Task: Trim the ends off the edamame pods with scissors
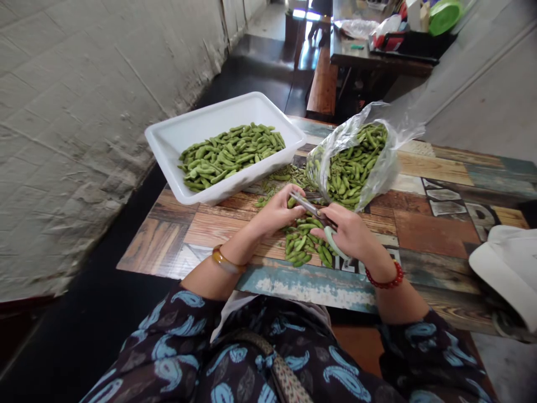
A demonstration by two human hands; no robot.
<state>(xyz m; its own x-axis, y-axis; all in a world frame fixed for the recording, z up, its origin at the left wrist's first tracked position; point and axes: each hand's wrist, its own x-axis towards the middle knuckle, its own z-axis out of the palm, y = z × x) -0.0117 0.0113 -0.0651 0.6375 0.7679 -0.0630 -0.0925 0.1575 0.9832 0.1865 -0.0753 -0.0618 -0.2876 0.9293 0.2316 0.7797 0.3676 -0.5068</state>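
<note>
My right hand point(346, 226) is closed on the pale green handles of a pair of scissors point(309, 207), whose blades reach toward my left hand point(279, 210). Thumb and fingers of that left hand pinch a green pod point(291, 202) beside the blade tips. Beneath both hands, loose pods point(302, 244) lie in a small heap on the wood-patterned table point(222, 228). Small green trimmings point(289, 175) are scattered just beyond them. A white tub point(184, 193) of pods stands at the back left, and an open clear plastic bag point(388, 173) full of pods at the back right.
A white cap point(507, 266) rests at the table's right edge. A pale wall point(84, 112) runs along the left. Farther back are a wooden bench point(323, 84) and another table point(352, 56) with a black tray and a green lid.
</note>
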